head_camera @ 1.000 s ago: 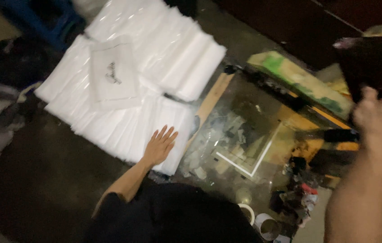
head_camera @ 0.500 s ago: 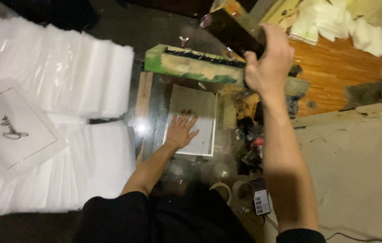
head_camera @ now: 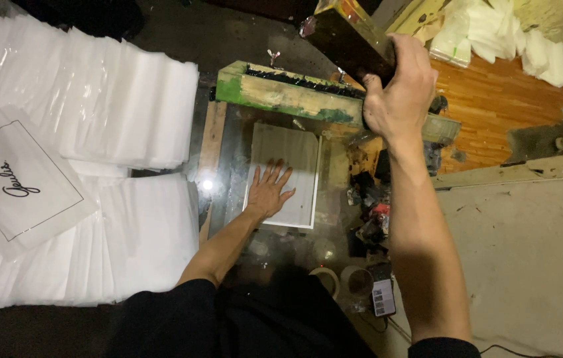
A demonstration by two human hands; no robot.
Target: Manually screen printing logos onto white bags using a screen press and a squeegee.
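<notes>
- the left hand (head_camera: 269,189) is lying flat, fingers spread and grasping nothing, pressing on a pale sheet (head_camera: 286,174) that is resting on the dark glass surface (head_camera: 228,199), just below the green wooden frame (head_camera: 281,93).
- the right hand (head_camera: 397,99) is clenching around a dark, paint-stained block (head_camera: 347,36), holding it raised at about 1 o'clock from the sheet, above the far end of the frame.
- judging from this, doing the step well is calling for the flat palm to be keeping the sheet square and unmoving while the block is coming down level; a tilted block or a sliding sheet could be smearing the work.
- the sheet is looking thin, whitish-grey and rectangular, lying flat with its long edges running toward 12 o'clock; whether it is a bag or plain paper cannot be told.
- at 9 o'clock from the sheet, stacks of white translucent bags (head_camera: 115,106) are lying in overlapping rows, with one printed bag (head_camera: 19,185) on top, showing a thin black border and script.
- at 4 to 5 o'clock, small clutter, tape rolls (head_camera: 344,282) and a phone-like device (head_camera: 383,297) are sitting near the surface's edge.
</notes>
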